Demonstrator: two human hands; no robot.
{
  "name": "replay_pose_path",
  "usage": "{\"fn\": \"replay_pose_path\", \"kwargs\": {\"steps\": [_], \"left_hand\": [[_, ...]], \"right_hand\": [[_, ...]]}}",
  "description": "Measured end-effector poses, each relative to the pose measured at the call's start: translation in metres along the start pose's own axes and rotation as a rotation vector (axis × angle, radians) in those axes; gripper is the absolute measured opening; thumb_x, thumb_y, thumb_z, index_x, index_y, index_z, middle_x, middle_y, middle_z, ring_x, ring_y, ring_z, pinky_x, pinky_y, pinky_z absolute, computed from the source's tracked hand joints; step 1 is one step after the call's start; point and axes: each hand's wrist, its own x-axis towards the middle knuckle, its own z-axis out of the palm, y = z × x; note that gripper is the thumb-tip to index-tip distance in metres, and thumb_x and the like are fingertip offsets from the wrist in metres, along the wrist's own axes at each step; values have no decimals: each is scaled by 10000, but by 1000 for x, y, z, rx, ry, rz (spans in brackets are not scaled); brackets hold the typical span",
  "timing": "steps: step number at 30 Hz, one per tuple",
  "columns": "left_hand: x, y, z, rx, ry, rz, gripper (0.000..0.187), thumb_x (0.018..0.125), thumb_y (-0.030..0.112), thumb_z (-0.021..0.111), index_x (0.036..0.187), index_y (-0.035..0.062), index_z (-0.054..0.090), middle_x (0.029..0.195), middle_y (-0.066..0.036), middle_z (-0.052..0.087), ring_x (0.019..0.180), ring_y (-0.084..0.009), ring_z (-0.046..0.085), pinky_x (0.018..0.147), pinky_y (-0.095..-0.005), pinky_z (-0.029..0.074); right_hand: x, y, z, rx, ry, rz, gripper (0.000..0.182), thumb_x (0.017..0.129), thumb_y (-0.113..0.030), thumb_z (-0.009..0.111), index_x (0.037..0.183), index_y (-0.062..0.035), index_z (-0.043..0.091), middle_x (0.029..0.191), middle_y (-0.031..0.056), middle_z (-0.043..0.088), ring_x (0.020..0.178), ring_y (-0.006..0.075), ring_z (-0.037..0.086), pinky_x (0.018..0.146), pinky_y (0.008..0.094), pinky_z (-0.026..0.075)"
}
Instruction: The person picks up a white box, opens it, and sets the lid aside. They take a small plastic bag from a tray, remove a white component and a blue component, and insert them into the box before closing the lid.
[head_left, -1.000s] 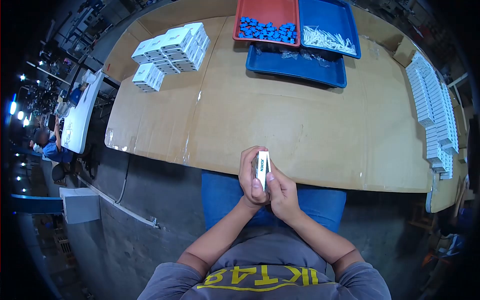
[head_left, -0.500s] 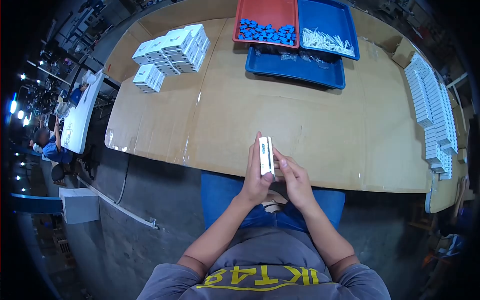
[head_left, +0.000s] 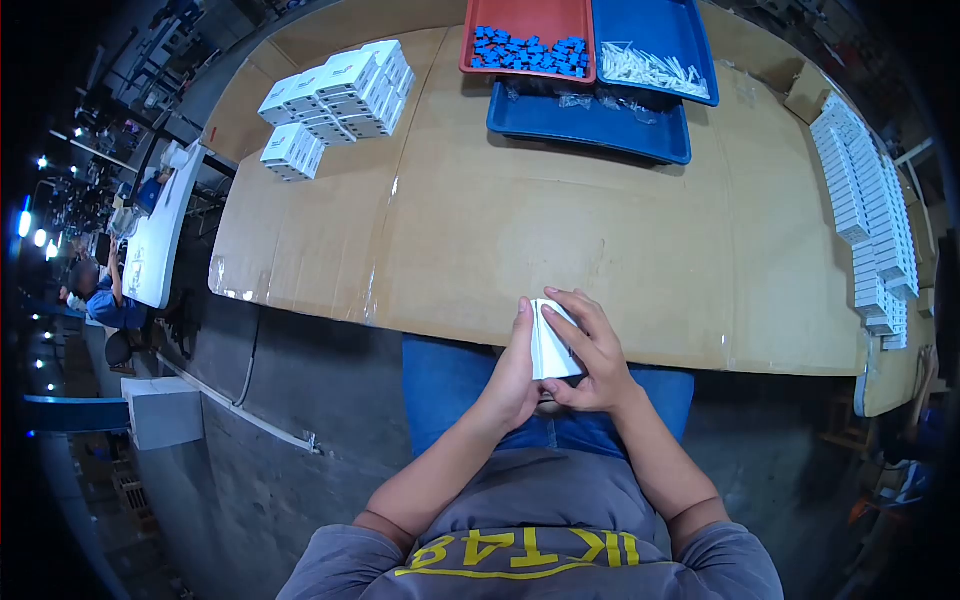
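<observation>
We have a small white box [head_left: 553,342] held in both hands at the near edge of the cardboard-covered table [head_left: 600,250], right over our lap. Left hand [head_left: 515,365] is curled along the box's left side, index finger stretched up its edge, thumb tucked under. Right hand [head_left: 595,355] wraps the box's right side, fingers [head_left: 580,310] spread over the top face and upper corner. Both hands are closed on the box, neither one flat open. The box's broad white face is turned up towards us and tilted slightly; we can't read any print on it.

Relative to the table: the box sits just off its near edge, centre. At the far edge, a red tray [head_left: 528,38] with small blue parts [head_left: 528,50]; touching it on the right, a blue tray [head_left: 655,45] with white strips [head_left: 650,68]. A second blue tray [head_left: 590,118] lies just in front of those two. Far-left corner has a stack of white boxes [head_left: 335,90]. Along the right edge runs a long row of white boxes [head_left: 868,210]. Beyond the table's left side, another person [head_left: 95,290] sits at a white bench [head_left: 160,225], well apart from us.
</observation>
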Motion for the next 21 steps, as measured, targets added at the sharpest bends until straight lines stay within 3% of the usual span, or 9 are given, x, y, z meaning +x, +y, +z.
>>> {"fn": "replay_pose_path", "kwargs": {"steps": [11,21], "left_hand": [[6,-22,-2,-63,1,15,638,1113,583,306,1516,97,401,1350,-111,602,1218,-230,641,982,-373,566],[11,-29,0,2,-6,63,612,1114,587,311,1459,103,457,1209,-76,649,1087,-163,661,896,-331,566]], "right_hand": [[-10,16,10,2,116,-24,738,880,-495,764,1321,84,645,1366,320,606,1215,473,646,1018,498,539],[-18,20,17,60,220,-10,763,988,-564,621,1270,144,644,1329,362,615,1213,502,646,1014,490,540]]}}
